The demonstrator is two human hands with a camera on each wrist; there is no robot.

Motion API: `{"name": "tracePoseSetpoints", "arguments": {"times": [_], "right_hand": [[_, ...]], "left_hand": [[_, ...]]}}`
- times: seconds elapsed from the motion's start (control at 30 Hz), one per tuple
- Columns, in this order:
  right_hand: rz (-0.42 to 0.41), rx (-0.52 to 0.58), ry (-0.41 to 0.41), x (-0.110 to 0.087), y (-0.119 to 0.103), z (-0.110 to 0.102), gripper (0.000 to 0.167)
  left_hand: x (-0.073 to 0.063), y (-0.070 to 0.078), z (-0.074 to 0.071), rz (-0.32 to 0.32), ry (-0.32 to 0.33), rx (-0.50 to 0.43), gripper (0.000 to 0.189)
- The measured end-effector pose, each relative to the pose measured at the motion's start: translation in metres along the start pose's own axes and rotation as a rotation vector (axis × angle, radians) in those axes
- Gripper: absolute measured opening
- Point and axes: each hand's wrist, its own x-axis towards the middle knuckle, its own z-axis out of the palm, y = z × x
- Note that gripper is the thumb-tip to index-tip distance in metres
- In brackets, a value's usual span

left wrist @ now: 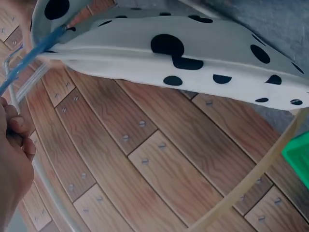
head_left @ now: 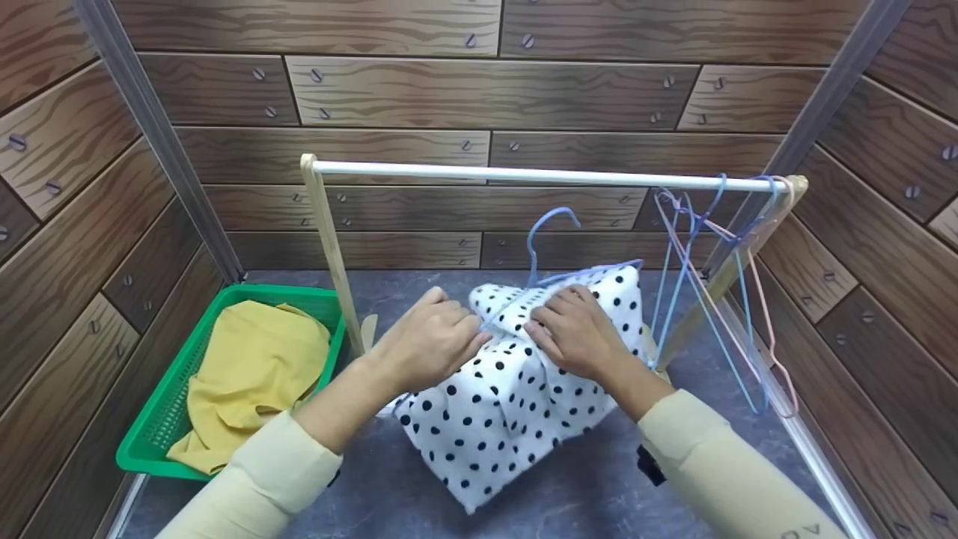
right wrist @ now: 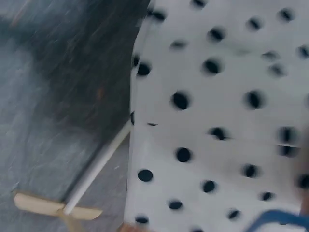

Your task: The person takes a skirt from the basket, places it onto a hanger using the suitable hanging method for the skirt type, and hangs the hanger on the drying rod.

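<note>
A white cloth with black polka dots [head_left: 479, 427] hangs in front of me, draped over a blue clothes hanger [head_left: 533, 247] whose hook points up. My left hand [head_left: 438, 337], fingers curled, grips the hanger at the cloth's left side; the left wrist view shows this hand [left wrist: 17, 159] at the end of the blue hanger bar [left wrist: 36, 50]. On the upper right of the cloth, my right hand [head_left: 576, 333] pinches the fabric with bent fingers. Dotted cloth [right wrist: 217, 111] fills much of the right wrist view, where that hand is mostly out of frame.
A clothes rack with a white rail [head_left: 479, 173] stands behind the cloth. Several blue and pink hangers [head_left: 703, 232] hang at its right end. On the left, a green basket [head_left: 135, 442] holds a yellow cloth [head_left: 254, 359]. Wood-patterned walls [head_left: 479, 93] enclose the space.
</note>
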Motion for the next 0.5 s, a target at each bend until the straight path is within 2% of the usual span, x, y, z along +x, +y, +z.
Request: {"name": "tracePoseSetpoints", "arguments": {"times": [0.13, 0.2, 0.27, 0.37, 0.5], "right_hand": [[-0.164, -0.075, 0.225, -0.009, 0.007, 0.011, 0.052], [-0.220, -0.094, 0.328, -0.011, 0.008, 0.015, 0.054], [-0.252, -0.102, 0.398, -0.012, 0.008, 0.017, 0.053], [-0.273, -0.102, 0.450, -0.011, 0.008, 0.016, 0.050], [-0.273, -0.101, 0.454, -0.010, 0.012, 0.010, 0.046]], "left_hand": [[0.001, -0.002, -0.006, -0.012, 0.005, -0.025, 0.030], [0.001, -0.003, -0.008, -0.013, -0.003, -0.033, 0.030], [0.000, -0.004, -0.009, -0.014, -0.010, -0.032, 0.030], [-0.001, -0.005, -0.011, -0.011, -0.016, -0.001, 0.030], [-0.001, -0.008, -0.016, 0.022, -0.005, 0.094, 0.032]]}}
